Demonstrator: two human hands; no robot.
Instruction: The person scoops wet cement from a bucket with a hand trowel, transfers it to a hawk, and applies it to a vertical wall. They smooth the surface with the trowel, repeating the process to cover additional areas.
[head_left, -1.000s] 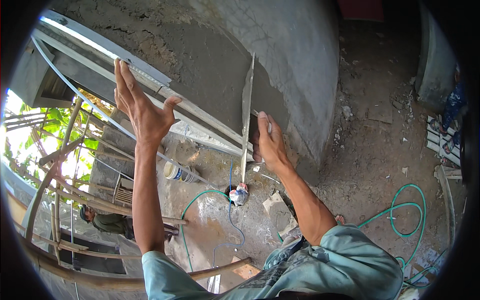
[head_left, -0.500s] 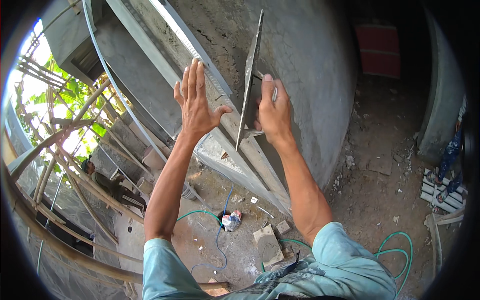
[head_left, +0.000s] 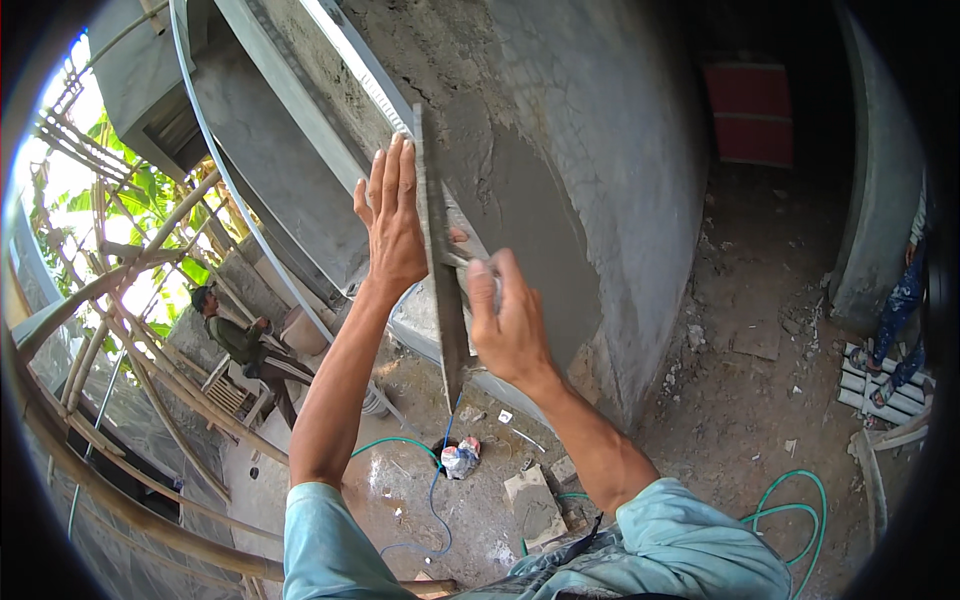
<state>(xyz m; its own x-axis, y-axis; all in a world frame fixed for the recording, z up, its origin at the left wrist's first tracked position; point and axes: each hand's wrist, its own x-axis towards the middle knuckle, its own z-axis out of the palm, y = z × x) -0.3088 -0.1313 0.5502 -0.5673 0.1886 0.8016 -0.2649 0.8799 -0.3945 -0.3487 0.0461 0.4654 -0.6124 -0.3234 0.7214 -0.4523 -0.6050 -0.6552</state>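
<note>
My right hand [head_left: 512, 325] is closed around the handle of a long plastering float [head_left: 438, 250], held edge-on to me. Its board stands almost upright beside my left hand [head_left: 395, 225], covering that thumb. Stretched out and close together, the left fingers lie along the wall corner, just below a light metal straightedge [head_left: 350, 60]. Whether the float touches this hand I cannot tell. Right of the board, a darker patch of wet plaster [head_left: 530, 220] covers the grey wall [head_left: 640, 170].
Bamboo scaffolding [head_left: 150, 400] fills the left side, with a person [head_left: 240, 335] beyond it. Below lie broken blocks [head_left: 535, 505], a crumpled bag [head_left: 461, 458] and a green hose [head_left: 800, 510]. At far right, another person's legs [head_left: 900, 335] show beside white slats [head_left: 880, 390].
My right hand has brought the float left and downward, off the wall face to beside my left hand. More wet plaster shows. The person at left is more upright.
</note>
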